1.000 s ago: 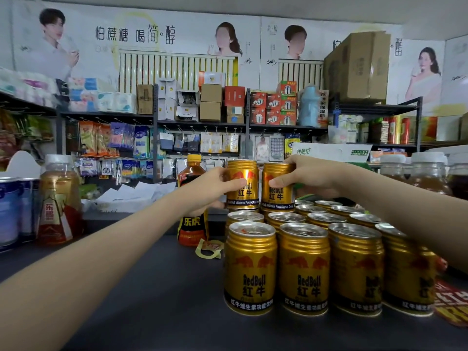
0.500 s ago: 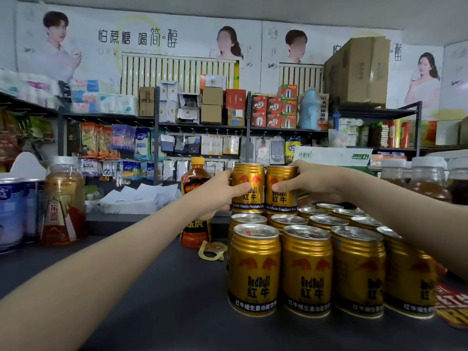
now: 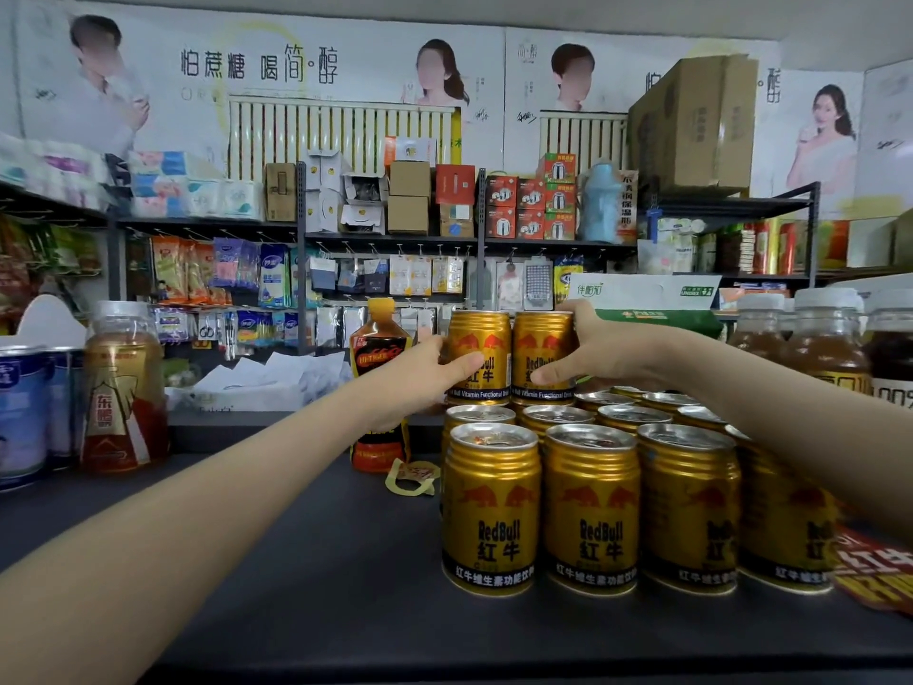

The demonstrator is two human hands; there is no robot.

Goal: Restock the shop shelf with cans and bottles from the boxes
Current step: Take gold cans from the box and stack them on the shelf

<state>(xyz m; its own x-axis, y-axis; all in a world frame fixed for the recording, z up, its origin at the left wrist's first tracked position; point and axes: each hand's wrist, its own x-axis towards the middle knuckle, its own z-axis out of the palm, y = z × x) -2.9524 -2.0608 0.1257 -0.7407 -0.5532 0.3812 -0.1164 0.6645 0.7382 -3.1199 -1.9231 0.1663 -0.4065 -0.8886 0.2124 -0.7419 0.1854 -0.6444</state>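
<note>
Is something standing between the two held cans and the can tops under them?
Nothing visible. The left hand grips the left can, the right hand the right can, just above the shelved cans and their bare lids. Contact is unclear.

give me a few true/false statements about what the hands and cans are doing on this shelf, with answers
1. The left hand grips the left raised can and the right hand grips the right raised can. True.
2. The two raised cans lie on their sides. False: they are upright, side by side.
3. The front-row cans stand upright on the dark shelf. True.
4. The orange-capped bottle stands right of the gold cans. False: it stands left of them, behind the left hand.
5. The blue cans are at the far right. False: they are at the far left.
</note>
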